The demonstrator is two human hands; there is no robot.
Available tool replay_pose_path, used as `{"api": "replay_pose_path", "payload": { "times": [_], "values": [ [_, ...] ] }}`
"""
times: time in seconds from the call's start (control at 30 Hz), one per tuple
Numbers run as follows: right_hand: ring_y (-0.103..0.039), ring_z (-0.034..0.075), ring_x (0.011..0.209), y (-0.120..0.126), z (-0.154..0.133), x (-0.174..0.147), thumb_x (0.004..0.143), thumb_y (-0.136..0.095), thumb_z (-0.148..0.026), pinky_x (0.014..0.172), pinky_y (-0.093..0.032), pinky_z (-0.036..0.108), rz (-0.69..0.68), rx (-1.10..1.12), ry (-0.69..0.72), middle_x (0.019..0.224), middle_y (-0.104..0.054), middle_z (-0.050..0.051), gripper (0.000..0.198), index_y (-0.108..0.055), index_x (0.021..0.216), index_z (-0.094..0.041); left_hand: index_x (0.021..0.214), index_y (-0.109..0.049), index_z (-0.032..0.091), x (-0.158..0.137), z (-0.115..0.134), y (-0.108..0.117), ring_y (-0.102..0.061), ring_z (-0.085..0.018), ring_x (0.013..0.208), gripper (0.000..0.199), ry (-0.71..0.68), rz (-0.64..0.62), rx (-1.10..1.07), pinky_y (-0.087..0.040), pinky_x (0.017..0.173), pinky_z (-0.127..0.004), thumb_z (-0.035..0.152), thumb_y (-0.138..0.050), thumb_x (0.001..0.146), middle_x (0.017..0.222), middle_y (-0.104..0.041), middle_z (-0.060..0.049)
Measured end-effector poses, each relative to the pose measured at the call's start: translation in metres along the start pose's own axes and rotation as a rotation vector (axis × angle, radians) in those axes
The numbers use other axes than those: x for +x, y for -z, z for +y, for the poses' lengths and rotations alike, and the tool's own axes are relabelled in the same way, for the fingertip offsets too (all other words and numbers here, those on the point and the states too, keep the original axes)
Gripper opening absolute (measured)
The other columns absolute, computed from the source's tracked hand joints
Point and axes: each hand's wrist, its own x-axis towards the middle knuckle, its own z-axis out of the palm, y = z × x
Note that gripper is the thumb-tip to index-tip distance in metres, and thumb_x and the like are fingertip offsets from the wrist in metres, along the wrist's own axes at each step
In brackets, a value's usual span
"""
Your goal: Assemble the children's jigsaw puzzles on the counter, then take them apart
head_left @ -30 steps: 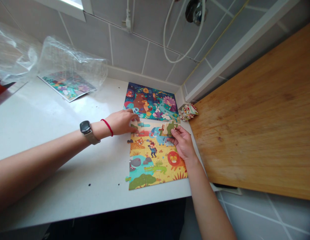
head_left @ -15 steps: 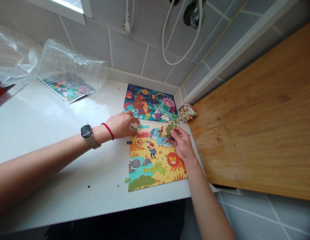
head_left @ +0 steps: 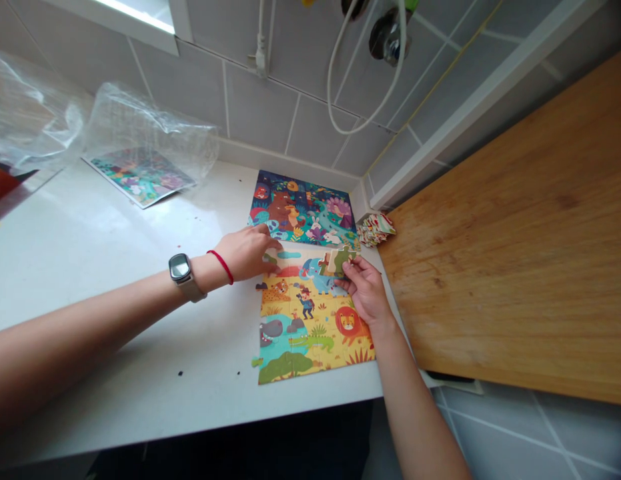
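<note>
Fitting, we judge: right hand, pinching puzzle pieces; left hand, grip unclear; animal puzzle, beneath both; next need, careful alignment.

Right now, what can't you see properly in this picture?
Head view:
Lion puzzle, top left: partly hidden by the left hand.
Under the held pieces: covered by them and the right hand.
Red thing: cut off by the left edge.
Prints on the piled pieces: too small.

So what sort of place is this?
Probably somewhere in a home, maybe a kitchen or utility corner: there's a grey tiled wall, a white worktop and a yellow animal jigsaw lying on it.
</note>
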Motion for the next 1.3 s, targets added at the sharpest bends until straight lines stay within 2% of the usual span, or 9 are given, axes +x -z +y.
{"api": "replay_pose_path", "payload": {
  "times": [0.07,0.13,0.27,0.4,0.63,0.83,1.03,1.13,1.3],
  "values": [
    [-0.067,0.011,0.070,0.000,0.000,-0.001,0.064,-0.094,-0.032,0.059,-0.063,0.021,-0.010,-0.014,-0.005,0.085,-0.072,-0.003,0.035,-0.072,0.089,-0.023,0.114,-0.076,0.023,0.001,0.003,0.001,-0.067,-0.025,0.097,0.040,-0.038,0.050,-0.163,-0.054,0.079,-0.036,0.048,-0.071,0.084,0.116,-0.069,-0.012],
    [-0.069,0.012,0.069,-0.001,0.000,-0.003,0.065,-0.094,-0.033,0.060,-0.063,0.022,-0.029,-0.033,-0.013,0.086,-0.074,-0.002,0.036,-0.073,0.091,-0.022,0.116,-0.074,0.021,0.002,0.010,0.000,-0.068,-0.023,0.097,0.040,-0.084,0.050,-0.473,-0.056,0.079,-0.034,0.047,-0.068,0.087,0.118,-0.072,-0.011],
    [-0.070,0.013,0.068,-0.002,0.002,-0.008,0.067,-0.093,-0.034,0.060,-0.062,0.023,-0.100,-0.043,-0.007,0.086,-0.076,-0.002,0.033,-0.073,0.091,-0.022,0.139,-0.060,0.021,-0.002,0.033,-0.011,-0.071,-0.020,0.107,0.051,-0.072,-0.153,-1.116,-0.059,0.089,-0.036,0.032,-0.066,0.089,0.130,-0.072,-0.011],
    [-0.071,0.014,0.070,0.001,0.007,-0.010,0.074,-0.089,-0.034,0.065,-0.062,0.025,-0.190,-0.075,-0.014,0.086,-0.077,0.000,0.027,-0.074,0.093,-0.022,0.129,-0.067,0.019,-0.009,0.048,-0.025,-0.075,-0.019,0.098,0.044,0.003,-0.259,-1.291,-0.059,0.093,-0.039,0.026,-0.070,0.086,0.110,-0.079,-0.008],
    [-0.069,0.015,0.072,-0.003,0.005,-0.012,0.074,-0.088,-0.040,0.064,-0.063,0.027,-0.213,-0.209,0.042,0.086,-0.075,0.000,0.026,-0.076,0.089,-0.022,0.113,-0.066,0.017,-0.009,0.047,-0.030,-0.077,-0.020,0.082,0.036,0.069,-0.087,-1.168,-0.062,0.073,-0.032,0.024,-0.074,0.079,0.086,-0.080,-0.006],
    [-0.065,0.013,0.067,-0.004,0.004,-0.009,0.071,-0.090,-0.042,0.059,-0.063,0.025,-0.135,-0.204,0.067,0.080,-0.069,-0.001,0.030,-0.073,0.087,-0.022,0.101,-0.071,0.016,-0.002,0.029,-0.003,-0.067,-0.015,0.062,0.030,0.040,-0.035,-0.927,-0.050,0.053,-0.026,0.037,-0.072,0.080,0.076,-0.076,-0.005],
    [-0.063,0.011,0.070,-0.001,0.004,-0.003,0.068,-0.092,-0.039,0.057,-0.063,0.022,-0.059,-0.097,0.056,0.086,-0.068,-0.002,0.033,-0.072,0.089,-0.022,0.100,-0.081,0.020,0.001,0.006,0.036,-0.063,-0.016,0.068,0.035,-0.019,0.012,-0.590,-0.048,0.060,-0.028,0.046,-0.063,0.087,0.076,-0.075,-0.003],
    [-0.061,0.010,0.067,-0.001,0.002,-0.002,0.067,-0.092,-0.038,0.056,-0.063,0.021,-0.042,-0.076,0.036,0.081,-0.065,-0.004,0.033,-0.072,0.087,-0.022,0.099,-0.082,0.021,0.001,0.001,0.041,-0.065,-0.017,0.075,0.036,-0.025,0.018,-0.520,-0.049,0.067,-0.028,0.048,-0.061,0.088,0.084,-0.077,-0.003],
    [-0.061,0.009,0.066,-0.002,0.001,-0.001,0.064,-0.094,-0.036,0.053,-0.061,0.019,-0.023,-0.050,0.012,0.082,-0.066,-0.004,0.035,-0.071,0.086,-0.022,0.095,-0.083,0.024,0.001,-0.004,0.039,-0.066,-0.017,0.073,0.030,-0.044,-0.120,-0.446,-0.048,0.066,-0.027,0.044,-0.063,0.085,0.082,-0.078,-0.002]
  ]
}}
